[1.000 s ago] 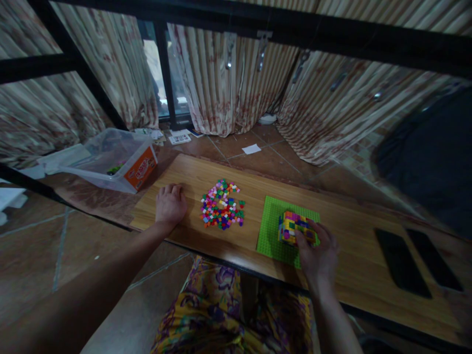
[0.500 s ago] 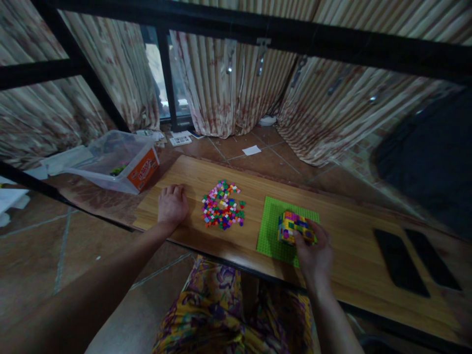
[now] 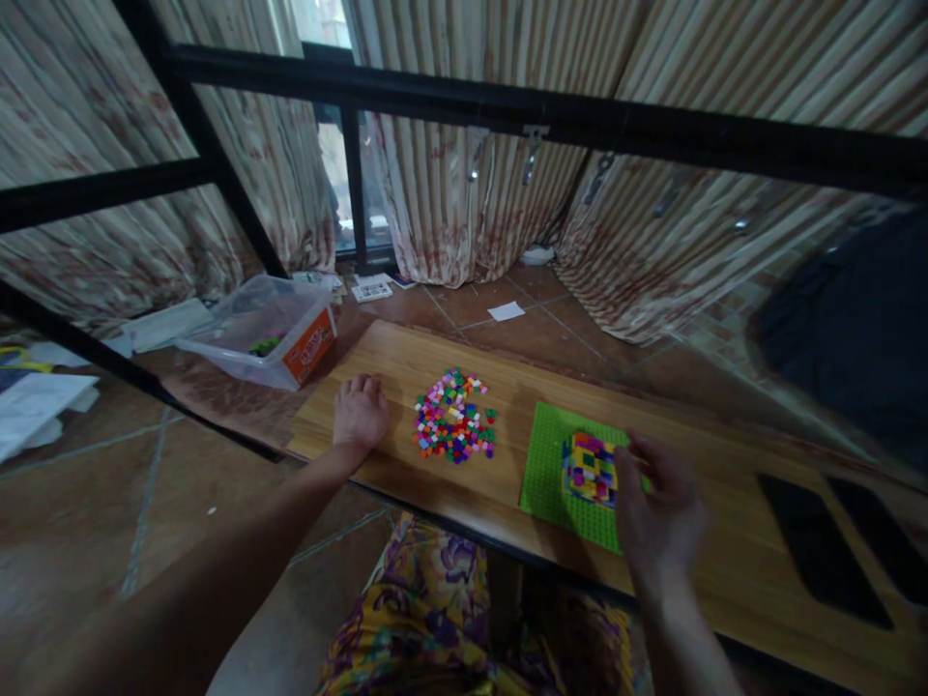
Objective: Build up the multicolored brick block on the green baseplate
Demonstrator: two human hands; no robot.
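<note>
My left hand (image 3: 361, 414) rests palm down on the wooden table, left of a loose pile of small multicoloured bricks (image 3: 455, 440). Its fingers lie on the tabletop with nothing visible in them. My right hand (image 3: 663, 507) hovers over the right side of a green baseplate (image 3: 540, 469), somewhat blurred. A gap shows between its thumb and fingers, and I see nothing held there. Close beside the thumb, a block-shaped build of colourful bricks (image 3: 589, 469) sits on the baseplate. The thumb covers part of its right side.
Two black flat slabs (image 3: 823, 551) lie at the table's right end. A clear plastic bin (image 3: 246, 329) with an orange label stands on the floor beyond the left end. Dark metal bars (image 3: 449, 92) cross in front of curtains. Papers (image 3: 506, 311) lie on the floor.
My right hand has let go of the brick build and moved right, leaving more of it in sight. My left hand stays on the table. The whole view has shifted slightly.
</note>
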